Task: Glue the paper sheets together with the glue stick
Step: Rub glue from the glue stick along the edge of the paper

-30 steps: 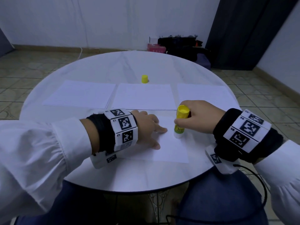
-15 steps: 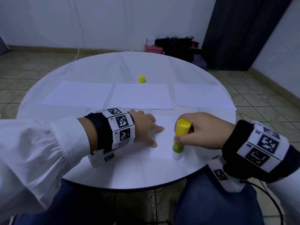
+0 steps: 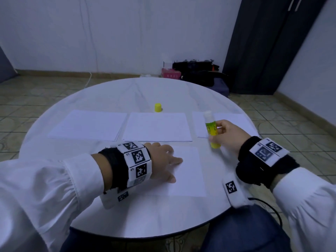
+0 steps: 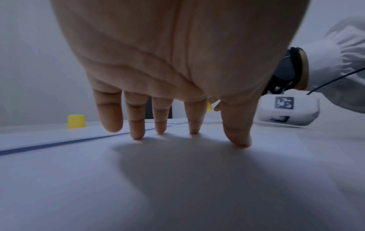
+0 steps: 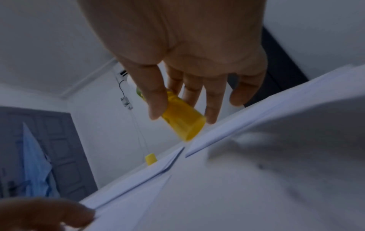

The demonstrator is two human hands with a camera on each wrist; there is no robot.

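The yellow-and-green plastic glue stick (image 3: 211, 130) is lifted clear of the tabletop (image 3: 145, 215) at about 2 o'clock, white tip up, probably done spreading. Right hand (image 3: 226, 136) curls its fingers round it. The near white paper sheet (image 3: 187, 171) lies at 6 o'clock, pinned by the left hand (image 3: 164, 160), fingers spread straight, likely steadying it. The small yellow cap (image 3: 158, 107) stands at 12 o'clock.

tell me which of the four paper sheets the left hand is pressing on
The near sheet, lying alone at the table's front edge. The left hand rests its fingertips on it; the other three sheets sit untouched in a row farther back.
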